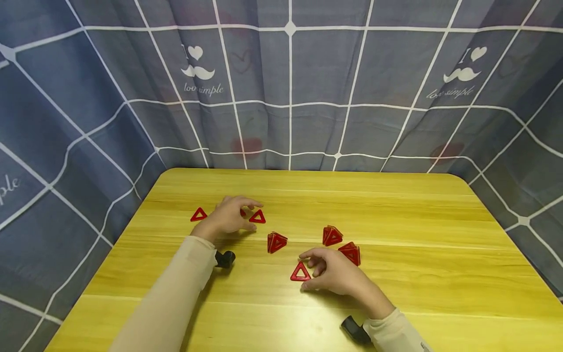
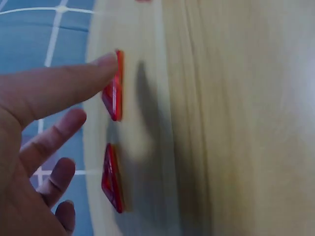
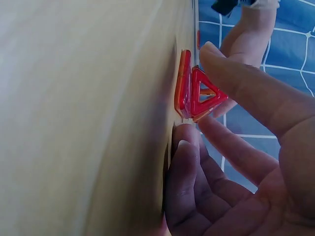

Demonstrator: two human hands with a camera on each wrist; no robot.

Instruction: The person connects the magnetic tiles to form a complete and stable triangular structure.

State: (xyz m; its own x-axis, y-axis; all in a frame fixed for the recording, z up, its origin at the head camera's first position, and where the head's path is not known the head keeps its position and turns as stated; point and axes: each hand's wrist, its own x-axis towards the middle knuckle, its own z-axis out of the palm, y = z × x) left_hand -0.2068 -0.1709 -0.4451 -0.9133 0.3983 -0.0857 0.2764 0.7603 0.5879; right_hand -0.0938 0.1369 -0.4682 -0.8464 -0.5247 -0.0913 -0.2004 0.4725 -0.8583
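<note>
My left hand (image 1: pixel 228 215) hovers at the table's far left with fingers spread over red triangle frames. One red triangle (image 1: pixel 257 216) lies between its index finger and thumb, another (image 1: pixel 199 214) lies beside the wrist, and one more is partly covered by the hand. In the left wrist view the thumb overlaps a red triangle (image 2: pixel 116 101). Nearer the front, my right hand (image 1: pixel 338 273) rests low with its thumb and index finger parted around a flat red triangle (image 1: pixel 300 277). The right wrist view shows this triangle (image 3: pixel 183 88) edge-on, the thumb above it and fingers below.
Three pyramid-like clusters of red triangles stand mid-table: one cluster (image 1: pixel 277 242) between the hands, a second (image 1: pixel 332 235) behind my right hand, and a third (image 1: pixel 352 252) against its knuckles in the head view. A checked grey-blue curtain (image 1: pixel 308 127) surrounds the wooden table (image 1: pixel 418 234).
</note>
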